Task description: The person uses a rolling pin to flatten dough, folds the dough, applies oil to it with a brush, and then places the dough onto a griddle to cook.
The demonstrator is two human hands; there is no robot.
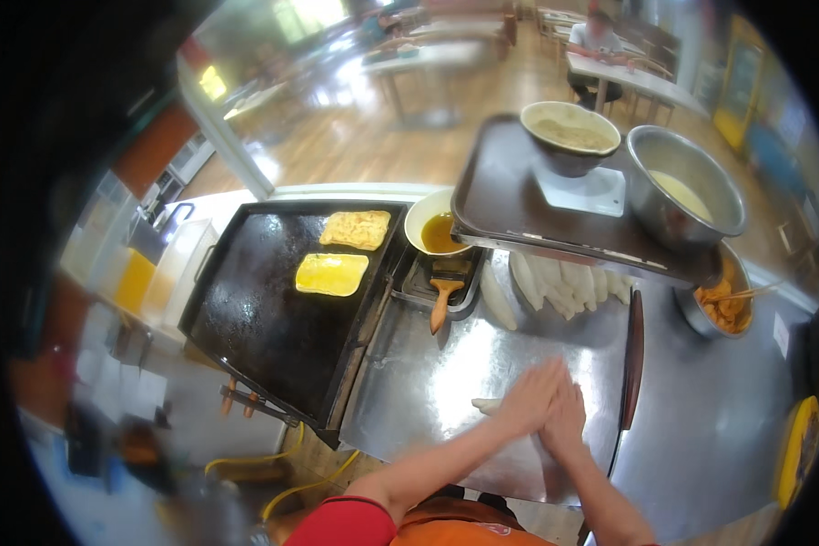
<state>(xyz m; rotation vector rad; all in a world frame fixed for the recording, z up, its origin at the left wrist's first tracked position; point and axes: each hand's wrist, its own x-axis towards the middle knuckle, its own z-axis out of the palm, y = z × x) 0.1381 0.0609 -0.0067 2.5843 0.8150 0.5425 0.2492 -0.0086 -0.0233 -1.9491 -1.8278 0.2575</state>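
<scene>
My left hand (536,396) and my right hand (564,413) meet above the steel worktop (409,382), palms and fingers together; whether anything lies between them is hidden. The end of a pale dough piece (484,405) shows beside my left wrist. Several pale dough strips (559,283) lie at the back of the worktop, partly under a raised tray. On the black griddle (259,300) at left rest a browned rectangular flatbread (356,229) and a yellow, glossy one (332,274). A wooden-handled brush (440,307) leans in a small metal tray beside the griddle.
A bowl of amber liquid (439,233) stands behind the brush. The raised brown tray (498,184) holds a bowl of brownish filling (570,135) and a steel pot (686,188). A dark wooden rolling pin (633,362) and a bowl of orange food (723,300) are at right. A person (595,44) sits far off.
</scene>
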